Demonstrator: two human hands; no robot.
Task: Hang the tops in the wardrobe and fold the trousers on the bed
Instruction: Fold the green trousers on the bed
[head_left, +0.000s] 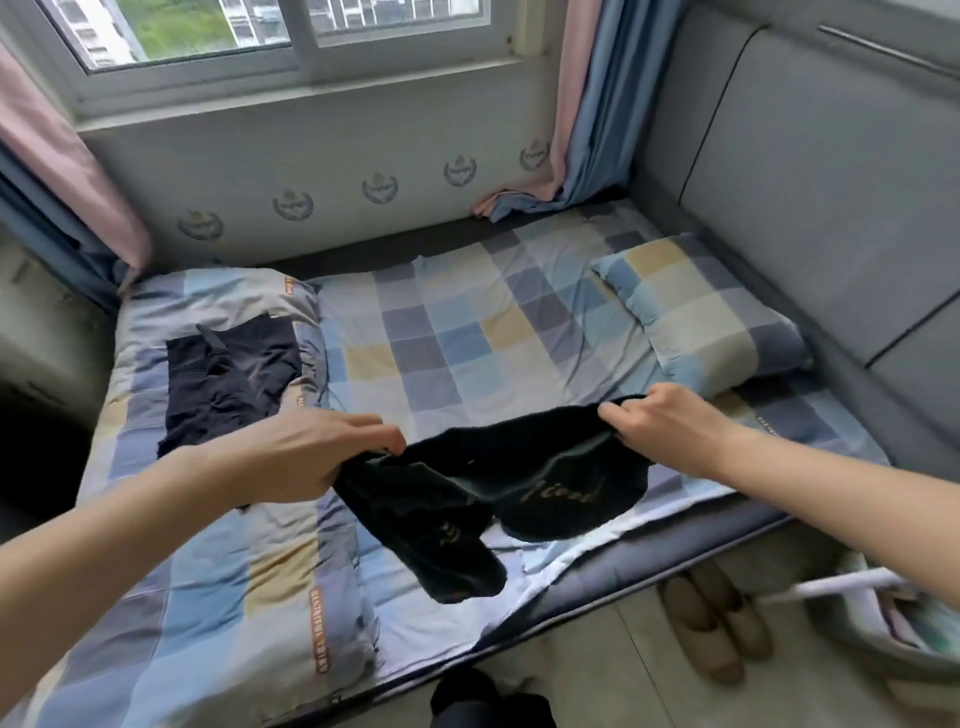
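At far left I note a curtain (62, 171) hanging down to the bed's (467, 332) corner, with a folded quilt (218, 587) taking up the left third of the mattress. On that quilt lies a dark folded garment (228, 379), flat and near the quilt's right edge. My left hand (306, 457) is out over the quilt's inner border, fingers curled and pinching one end of the dark trousers (498, 493). The trousers hang between both hands above the checked sheet; one part droops down to the near edge of the bed, touching the sheet. My right hand (665, 421) grips the other end, fingers closed on the cloth, just in front of the pillow (706, 306). Between quilt and pillow the sheet is open and flat up to the wall under the window (291, 36). The grey padded headboard (810, 171) bounds the right side. On the floor below the near edge stand a pair of slippers (717, 623), with a basket (883, 618) at far right.
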